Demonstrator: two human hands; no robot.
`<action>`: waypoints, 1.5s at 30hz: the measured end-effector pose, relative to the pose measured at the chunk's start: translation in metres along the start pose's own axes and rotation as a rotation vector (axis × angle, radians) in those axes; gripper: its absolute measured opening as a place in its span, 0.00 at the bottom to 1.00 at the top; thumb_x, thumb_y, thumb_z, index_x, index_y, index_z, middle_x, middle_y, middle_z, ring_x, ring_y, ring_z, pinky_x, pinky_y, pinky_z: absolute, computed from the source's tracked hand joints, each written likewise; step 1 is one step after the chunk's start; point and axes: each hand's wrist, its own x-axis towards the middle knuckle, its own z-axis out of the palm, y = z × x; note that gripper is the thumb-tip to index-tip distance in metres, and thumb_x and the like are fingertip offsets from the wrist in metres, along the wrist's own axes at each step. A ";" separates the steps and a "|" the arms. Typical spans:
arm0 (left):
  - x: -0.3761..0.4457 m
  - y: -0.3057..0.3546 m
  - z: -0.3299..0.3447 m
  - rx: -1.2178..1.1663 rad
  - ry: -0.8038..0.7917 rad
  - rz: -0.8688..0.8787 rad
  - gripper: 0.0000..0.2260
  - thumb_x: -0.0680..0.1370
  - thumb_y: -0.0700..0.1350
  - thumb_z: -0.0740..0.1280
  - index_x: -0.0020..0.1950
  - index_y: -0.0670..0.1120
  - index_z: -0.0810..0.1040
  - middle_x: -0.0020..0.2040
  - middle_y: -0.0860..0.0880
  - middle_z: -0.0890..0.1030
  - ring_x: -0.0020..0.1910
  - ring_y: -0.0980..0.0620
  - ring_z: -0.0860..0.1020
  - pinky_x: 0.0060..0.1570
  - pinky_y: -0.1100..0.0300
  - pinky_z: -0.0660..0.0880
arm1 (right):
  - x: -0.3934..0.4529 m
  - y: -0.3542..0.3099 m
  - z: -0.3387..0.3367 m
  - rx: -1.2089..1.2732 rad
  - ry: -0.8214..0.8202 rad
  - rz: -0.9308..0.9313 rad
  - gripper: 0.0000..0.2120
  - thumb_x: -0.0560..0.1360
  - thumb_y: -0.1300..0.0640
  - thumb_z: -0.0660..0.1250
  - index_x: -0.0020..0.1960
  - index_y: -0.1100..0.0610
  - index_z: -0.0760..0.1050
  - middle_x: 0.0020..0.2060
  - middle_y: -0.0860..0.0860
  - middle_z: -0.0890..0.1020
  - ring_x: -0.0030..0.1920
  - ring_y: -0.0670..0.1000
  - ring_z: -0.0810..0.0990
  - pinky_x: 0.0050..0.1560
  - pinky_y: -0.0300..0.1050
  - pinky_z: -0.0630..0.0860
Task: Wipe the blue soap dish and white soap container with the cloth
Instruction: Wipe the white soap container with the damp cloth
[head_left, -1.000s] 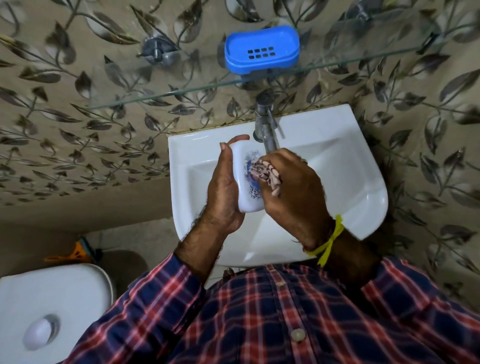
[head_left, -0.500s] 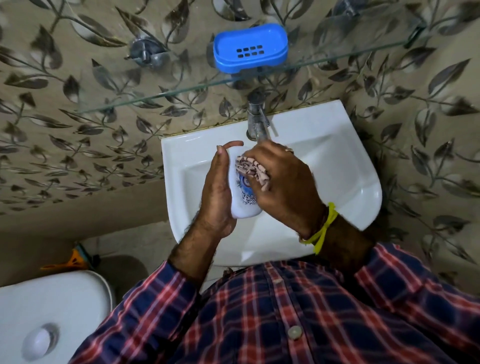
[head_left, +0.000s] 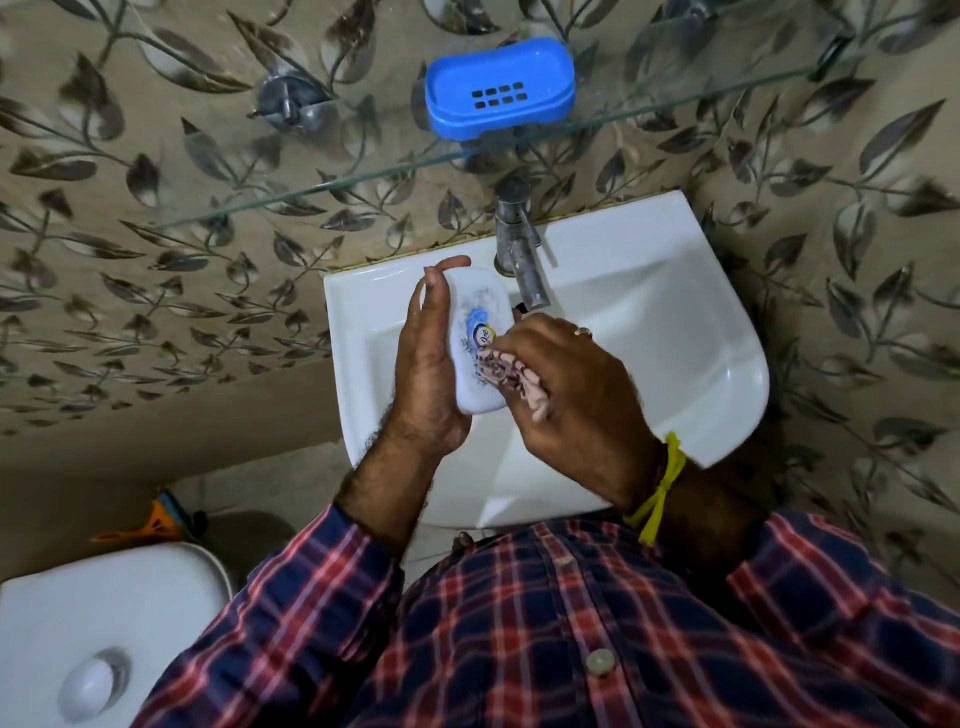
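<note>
My left hand (head_left: 423, 364) grips the white soap container (head_left: 475, 306), an oval box with a blue printed label, upright over the white sink (head_left: 727, 364). My right hand (head_left: 566, 395) holds a bunched patterned cloth (head_left: 511, 379) pressed against the lower half of the container's face. The upper half of the label shows above the cloth. The blue soap dish (head_left: 501, 88), with drain slots in its middle, sits on the glass shelf (head_left: 311, 192) above the sink, apart from both hands.
A metal tap (head_left: 519, 249) juts out over the sink just right of the container. A white toilet tank lid (head_left: 104, 639) lies at the lower left. An orange object (head_left: 150, 525) rests on the floor beside it. Leaf-patterned tiles cover the walls.
My right hand has slid the cloth from the top of the container's face down to its lower half, uncovering the label. My left hand still holds the container.
</note>
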 end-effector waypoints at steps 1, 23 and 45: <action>0.001 0.001 -0.001 0.002 0.006 0.008 0.27 0.75 0.60 0.61 0.69 0.47 0.72 0.59 0.40 0.76 0.55 0.41 0.77 0.61 0.45 0.75 | -0.001 0.002 0.000 0.006 0.011 0.029 0.10 0.72 0.63 0.71 0.53 0.58 0.79 0.51 0.53 0.82 0.52 0.58 0.81 0.48 0.51 0.79; 0.009 0.000 0.011 -0.052 0.060 -0.079 0.22 0.82 0.60 0.54 0.56 0.47 0.81 0.47 0.46 0.83 0.49 0.47 0.81 0.52 0.54 0.80 | 0.002 0.015 0.002 0.183 0.219 0.089 0.07 0.72 0.66 0.73 0.51 0.62 0.80 0.46 0.55 0.81 0.49 0.56 0.81 0.52 0.46 0.78; -0.006 -0.007 0.011 0.147 -0.118 0.033 0.22 0.81 0.54 0.55 0.73 0.48 0.70 0.70 0.39 0.77 0.69 0.38 0.76 0.67 0.45 0.73 | 0.035 0.015 -0.004 0.161 0.330 0.267 0.07 0.73 0.63 0.71 0.51 0.62 0.80 0.46 0.56 0.82 0.48 0.56 0.81 0.50 0.48 0.77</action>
